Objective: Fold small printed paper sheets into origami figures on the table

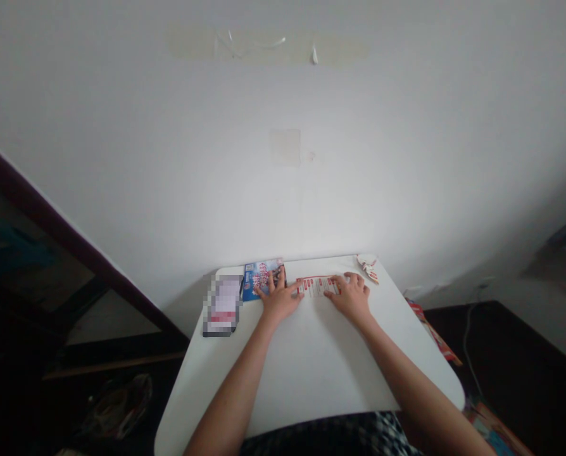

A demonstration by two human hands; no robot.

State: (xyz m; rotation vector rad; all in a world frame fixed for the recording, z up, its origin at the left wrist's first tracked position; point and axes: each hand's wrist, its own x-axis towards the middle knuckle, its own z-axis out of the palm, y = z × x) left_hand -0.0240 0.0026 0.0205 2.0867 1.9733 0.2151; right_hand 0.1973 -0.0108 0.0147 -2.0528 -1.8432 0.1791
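A small white sheet with red and black print (315,287) lies on the white table (311,354) between my hands. My left hand (279,300) rests with its fingers spread, partly over a blue printed leaflet (253,278), and its thumb side reaches the left end of the white sheet. My right hand (353,297) is at the sheet's right end, fingers apart and bent, hiding that end. Neither hand has anything lifted off the table.
Left of the leaflet lies a phone with a blurred screen (222,305). A crumpled white and orange wrapper (368,268) sits at the back right corner. The wall (283,209) meets the table's far edge. Printed packaging (432,332) shows beyond the right edge, near a cable (468,335).
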